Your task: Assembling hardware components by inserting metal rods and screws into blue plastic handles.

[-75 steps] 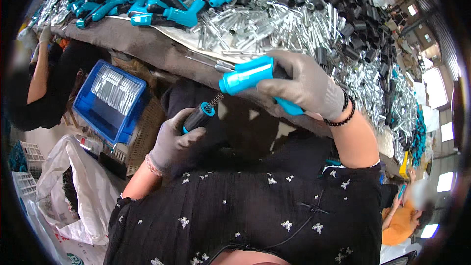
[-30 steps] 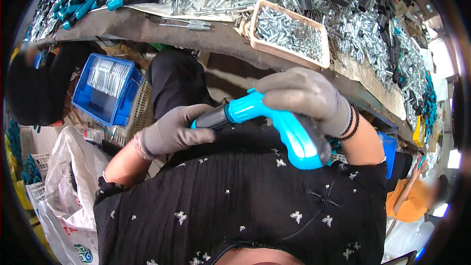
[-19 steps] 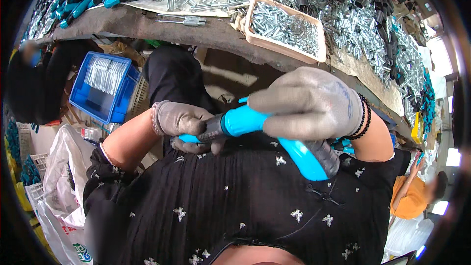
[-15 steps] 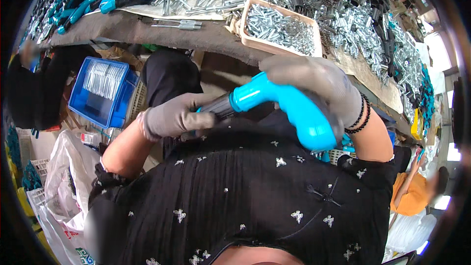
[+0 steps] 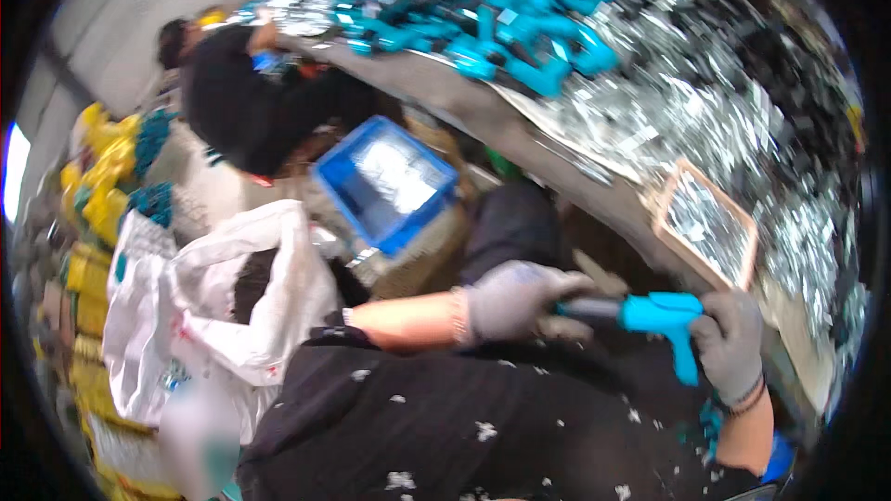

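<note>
A bright blue pistol-shaped tool handle (image 5: 661, 312) with a black barrel lies sideways between my hands, just above my lap. My left hand (image 5: 515, 303), in a grey glove, is closed round the black barrel end. My gloved right hand (image 5: 730, 339) grips the rear of the blue body, its fingers curled by the top of the grip. The grip points down toward me. What lies inside the left fingers is hidden, and motion blurs the picture.
Ahead, a bench holds heaped blue handles (image 5: 483, 23), loose metal parts (image 5: 677, 111) and black pieces (image 5: 733, 46). A tan tray (image 5: 703, 268) of small metal parts sits at its near edge. To the left are a blue bin (image 5: 406, 239), a white sack (image 5: 218, 334) and a person in black (image 5: 232, 97).
My view has swung left, so the bench and bin appear farther right. Both hands keep hold of the blue tool handle, whose grip has turned to point more downward.
</note>
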Demonstrator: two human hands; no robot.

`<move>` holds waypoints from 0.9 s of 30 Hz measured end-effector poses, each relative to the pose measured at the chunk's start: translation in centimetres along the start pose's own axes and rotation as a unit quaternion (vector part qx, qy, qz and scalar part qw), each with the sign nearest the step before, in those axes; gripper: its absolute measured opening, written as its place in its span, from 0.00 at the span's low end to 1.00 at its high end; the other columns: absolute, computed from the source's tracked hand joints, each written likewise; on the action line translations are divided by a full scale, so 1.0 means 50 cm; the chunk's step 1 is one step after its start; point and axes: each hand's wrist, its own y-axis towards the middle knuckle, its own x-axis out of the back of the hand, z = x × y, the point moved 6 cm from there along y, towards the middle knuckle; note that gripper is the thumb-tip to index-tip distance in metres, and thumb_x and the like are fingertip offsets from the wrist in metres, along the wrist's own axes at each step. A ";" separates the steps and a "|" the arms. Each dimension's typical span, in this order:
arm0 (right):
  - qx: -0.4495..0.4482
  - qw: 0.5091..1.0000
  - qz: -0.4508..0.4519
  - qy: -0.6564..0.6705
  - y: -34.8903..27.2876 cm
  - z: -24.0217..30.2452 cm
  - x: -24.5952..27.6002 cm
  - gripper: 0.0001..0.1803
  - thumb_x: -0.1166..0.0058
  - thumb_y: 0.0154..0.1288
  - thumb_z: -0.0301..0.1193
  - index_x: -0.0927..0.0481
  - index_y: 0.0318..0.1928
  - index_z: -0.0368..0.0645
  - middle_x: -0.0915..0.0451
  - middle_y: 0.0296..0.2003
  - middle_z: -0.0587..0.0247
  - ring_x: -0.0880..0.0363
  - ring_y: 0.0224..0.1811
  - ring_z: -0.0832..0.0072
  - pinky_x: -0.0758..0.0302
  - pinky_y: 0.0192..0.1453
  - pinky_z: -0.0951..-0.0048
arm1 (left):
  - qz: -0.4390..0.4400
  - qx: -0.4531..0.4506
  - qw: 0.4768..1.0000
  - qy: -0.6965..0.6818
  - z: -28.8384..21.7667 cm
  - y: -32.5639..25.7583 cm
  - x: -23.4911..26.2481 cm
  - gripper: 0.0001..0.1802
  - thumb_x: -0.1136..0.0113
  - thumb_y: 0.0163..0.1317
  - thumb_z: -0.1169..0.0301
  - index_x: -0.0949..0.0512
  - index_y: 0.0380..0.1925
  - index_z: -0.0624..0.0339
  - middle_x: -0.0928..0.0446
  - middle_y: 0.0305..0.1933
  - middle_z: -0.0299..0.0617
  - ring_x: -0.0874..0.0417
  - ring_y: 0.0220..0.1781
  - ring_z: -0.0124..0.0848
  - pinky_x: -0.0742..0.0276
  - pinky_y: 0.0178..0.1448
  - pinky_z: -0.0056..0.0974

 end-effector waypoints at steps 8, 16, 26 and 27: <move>0.124 0.921 -0.090 0.358 0.048 0.094 0.012 0.21 0.51 0.75 0.48 0.23 0.47 0.41 0.24 0.60 0.42 0.29 0.66 0.50 0.36 0.71 0.49 | 0.066 -0.072 0.984 -0.148 0.000 0.008 -0.083 0.26 0.33 0.64 0.51 0.26 0.48 0.62 0.21 0.32 0.52 0.16 0.37 0.47 0.25 0.39 0.47; 0.223 0.889 -0.133 0.378 0.034 0.088 0.028 0.19 0.55 0.77 0.39 0.18 0.50 0.37 0.24 0.62 0.46 0.33 0.72 0.52 0.46 0.78 0.51 | 0.008 0.040 0.924 -0.380 0.048 0.022 -0.006 0.17 0.32 0.66 0.61 0.23 0.46 0.61 0.19 0.35 0.39 0.19 0.39 0.27 0.24 0.42 0.37; 0.161 0.966 -0.055 0.196 0.042 0.103 0.023 0.21 0.53 0.74 0.34 0.23 0.62 0.39 0.21 0.60 0.49 0.22 0.59 0.73 0.32 0.68 0.73 | 0.074 -0.109 0.984 -0.120 0.039 0.048 -0.083 0.21 0.31 0.64 0.57 0.24 0.47 0.59 0.16 0.36 0.43 0.16 0.36 0.34 0.22 0.40 0.37; 0.027 0.967 -0.105 0.229 0.048 0.035 0.016 0.22 0.52 0.74 0.35 0.24 0.64 0.40 0.21 0.60 0.49 0.20 0.55 0.73 0.28 0.63 0.72 | 0.132 -0.096 0.982 -0.099 0.030 0.051 -0.109 0.21 0.31 0.63 0.55 0.24 0.43 0.58 0.16 0.38 0.46 0.15 0.37 0.43 0.23 0.40 0.43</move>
